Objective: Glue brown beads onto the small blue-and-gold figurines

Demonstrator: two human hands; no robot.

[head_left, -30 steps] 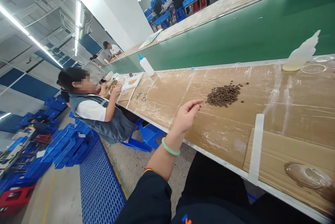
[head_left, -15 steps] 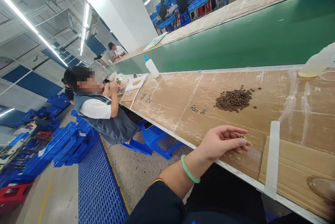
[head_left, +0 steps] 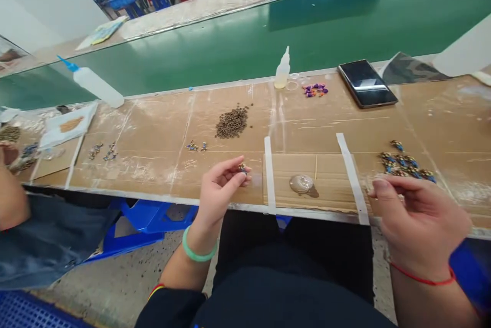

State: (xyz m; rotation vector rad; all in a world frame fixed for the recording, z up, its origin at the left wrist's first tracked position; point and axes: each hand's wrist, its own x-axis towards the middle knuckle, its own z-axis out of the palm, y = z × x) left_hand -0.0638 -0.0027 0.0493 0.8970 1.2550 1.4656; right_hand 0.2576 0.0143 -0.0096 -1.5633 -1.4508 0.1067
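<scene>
The left hand (head_left: pixel 219 196) pinches a small beaded charm (head_left: pixel 242 168). The right hand (head_left: pixel 420 218), curled narrow, holding nothing visible, lies just below the slanting cluster of blue-gold charms (head_left: pixel 402 164) at right on the desk (head_left: pixel 146 172).

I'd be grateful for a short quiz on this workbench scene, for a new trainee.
1. Which hand wears the green bangle?
2. True or false: the phone lies to the right of the small squeeze bottle.
3. Which pile lies closer to the right hand: the dark beads or the blue-and-gold pieces?

Key: 1. The left hand. 2. True. 3. The blue-and-gold pieces.
</scene>
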